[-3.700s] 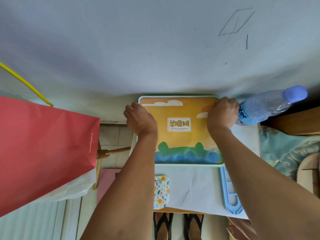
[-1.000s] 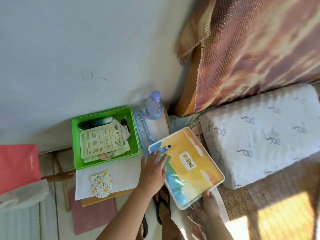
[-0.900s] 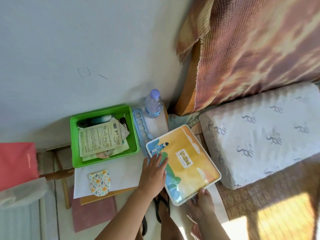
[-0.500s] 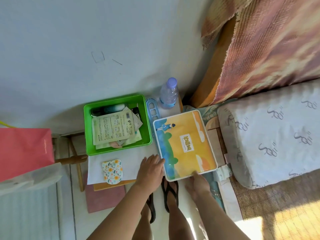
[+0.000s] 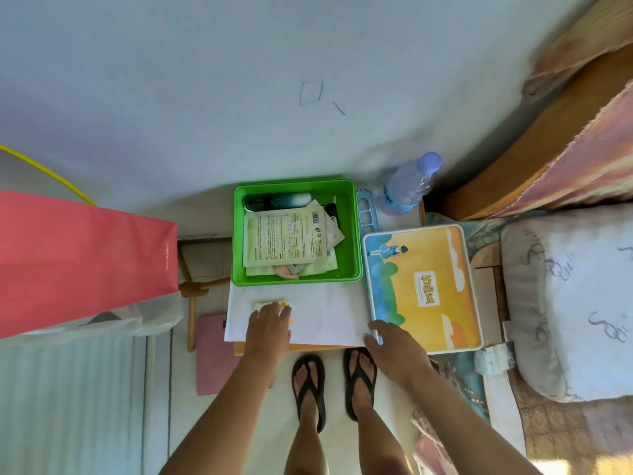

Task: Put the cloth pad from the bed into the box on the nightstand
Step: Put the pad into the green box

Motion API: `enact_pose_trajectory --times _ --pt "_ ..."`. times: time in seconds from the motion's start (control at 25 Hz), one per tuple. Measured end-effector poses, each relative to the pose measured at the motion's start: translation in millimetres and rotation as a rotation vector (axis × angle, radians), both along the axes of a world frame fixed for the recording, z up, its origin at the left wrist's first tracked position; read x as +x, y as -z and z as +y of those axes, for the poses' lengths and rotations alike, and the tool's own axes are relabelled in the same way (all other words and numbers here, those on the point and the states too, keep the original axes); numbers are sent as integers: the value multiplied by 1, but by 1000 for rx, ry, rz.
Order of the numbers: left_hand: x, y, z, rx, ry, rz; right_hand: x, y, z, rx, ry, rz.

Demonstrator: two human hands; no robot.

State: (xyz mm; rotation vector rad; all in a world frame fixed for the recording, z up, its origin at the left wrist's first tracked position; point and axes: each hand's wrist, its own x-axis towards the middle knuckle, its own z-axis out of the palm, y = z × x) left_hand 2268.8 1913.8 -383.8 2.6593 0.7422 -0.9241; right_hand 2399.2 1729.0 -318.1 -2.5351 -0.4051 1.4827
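We had our left hand [image 5: 269, 323] laid flat on the cloth pad [image 5: 272, 305], fingers spread and pressing down rather than curled around it, so nothing was pinched yet. The pad lay on the white sheet [image 5: 325, 317] covering the nightstand, mostly hidden beneath our fingers; only its far edge, with the floral print, showed just beyond our fingertips [image 5: 265, 307]. The green box [image 5: 352, 234] stood a little further out from those fingertips, open on top and already holding paper packets and a dark bottle.

Our right hand [image 5: 394, 344] was loose and open too, its fingertips touching the near left corner of the orange lid [image 5: 423, 289], which lay beside the box, and gripping nothing.

We judged the pad to be light, thin and soft, the sort of thing that droops when lifted by one corner. It should not be fragile or slippery, though the smooth sheet under it might bunch up and drag along if we pushed instead of lifting. The best hold seemed to be a pinch at the far edge, thumb slid underneath and fingers on top, or a gentle scoop of the whole pad into the palm. From there it needed only a short carry forward and a drop onto the packets; since these filled much of the box, laying it flat seemed wisest.
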Motion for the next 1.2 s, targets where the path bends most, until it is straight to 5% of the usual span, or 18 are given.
enact_pose_trajectory --times 0.12,0.44,0.6,0.76,1.04,1.2 --pt "-7 13 19 -16 -42 24 -3 10 21 -79 -176 -64" --pt "-13 23 28 -10 -19 -64 -15 25 29 -110 -155 -66" --pt "-21 -6 39 -376 -363 -206 -18 15 33 -150 -329 -179" --pt "14 -31 65 -733 -921 -477 -16 6 36 -126 -324 -219" --pt "105 -16 75 -540 -1061 -523 -12 12 29 -73 -259 -201" --pt "108 -22 54 -264 -758 -474 -8 16 17 -105 -240 -163"
